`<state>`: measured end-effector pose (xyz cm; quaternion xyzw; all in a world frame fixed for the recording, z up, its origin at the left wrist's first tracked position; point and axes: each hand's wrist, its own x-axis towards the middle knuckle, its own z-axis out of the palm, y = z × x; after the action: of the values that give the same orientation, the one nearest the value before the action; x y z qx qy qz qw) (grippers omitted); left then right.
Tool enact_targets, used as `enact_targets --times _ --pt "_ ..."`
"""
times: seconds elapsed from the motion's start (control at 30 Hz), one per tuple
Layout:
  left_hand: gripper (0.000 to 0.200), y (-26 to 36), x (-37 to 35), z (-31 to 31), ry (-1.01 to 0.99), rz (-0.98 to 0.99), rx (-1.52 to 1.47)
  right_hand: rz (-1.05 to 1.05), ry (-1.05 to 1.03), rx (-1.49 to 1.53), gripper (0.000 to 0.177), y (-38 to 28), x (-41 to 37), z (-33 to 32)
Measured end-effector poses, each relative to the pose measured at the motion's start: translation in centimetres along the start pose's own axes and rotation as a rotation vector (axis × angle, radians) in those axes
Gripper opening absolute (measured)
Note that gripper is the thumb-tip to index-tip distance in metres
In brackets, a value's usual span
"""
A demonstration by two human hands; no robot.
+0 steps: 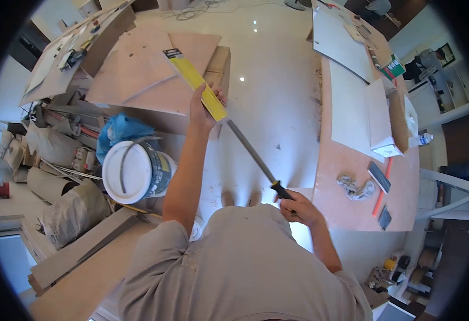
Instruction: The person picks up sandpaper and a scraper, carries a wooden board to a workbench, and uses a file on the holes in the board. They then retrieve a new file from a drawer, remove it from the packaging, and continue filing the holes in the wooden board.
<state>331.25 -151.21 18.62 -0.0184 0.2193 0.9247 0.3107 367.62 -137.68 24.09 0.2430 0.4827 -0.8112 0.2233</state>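
Note:
My left hand (205, 104) is wrapped round a yellow packaging sleeve (190, 74) with a black printed end, held up in front of me. From the sleeve's lower end a long grey metal file (250, 150) slants down to the right. Its black handle with a yellow band (280, 189) is in the grip of my right hand (300, 208), close to my body. The file's tip meets the sleeve's mouth in this view.
On the left stand a white-lidded bucket (127, 174), a blue plastic bag (121, 134) and plywood sheets (133, 69). A workbench (347, 187) on the right bears an open cardboard box (384, 120), a crumpled rag (356, 188) and a red strip (385, 187). Another person (428, 60) is at the far right.

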Motion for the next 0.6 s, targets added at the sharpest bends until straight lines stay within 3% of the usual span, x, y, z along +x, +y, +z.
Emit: enact_targets --times 0.17,0.27,0.37,0.47,0.53,0.6 --pt "0.038 2.4 2.2 0.7 0.034 0.071 0.001 -0.036 0.233 -0.346 0.022 -2.1 -3.2 -5.3" --pt "0.039 2.4 4.4 -2.9 -0.134 -0.089 0.100 -0.139 0.281 -0.279 0.022 -1.0 -3.0 -8.0" --pt "0.045 -0.6 6.5 -5.7 -0.137 -0.211 0.305 -0.325 0.352 -0.221 0.021 -2.5 0.5 -7.9" --pt "0.046 -3.6 8.4 -6.9 -0.079 -0.283 0.381 -0.313 0.599 -0.288 0.020 -3.4 6.9 -11.8" --pt "0.045 -5.1 9.8 -6.3 -0.046 -0.288 0.440 -0.266 0.574 -0.115 0.020 -5.5 9.7 -13.7" --pt "0.040 -5.2 11.5 -5.6 -0.022 -0.278 0.521 -0.363 0.522 -0.122 0.023 -7.3 12.0 -16.5"
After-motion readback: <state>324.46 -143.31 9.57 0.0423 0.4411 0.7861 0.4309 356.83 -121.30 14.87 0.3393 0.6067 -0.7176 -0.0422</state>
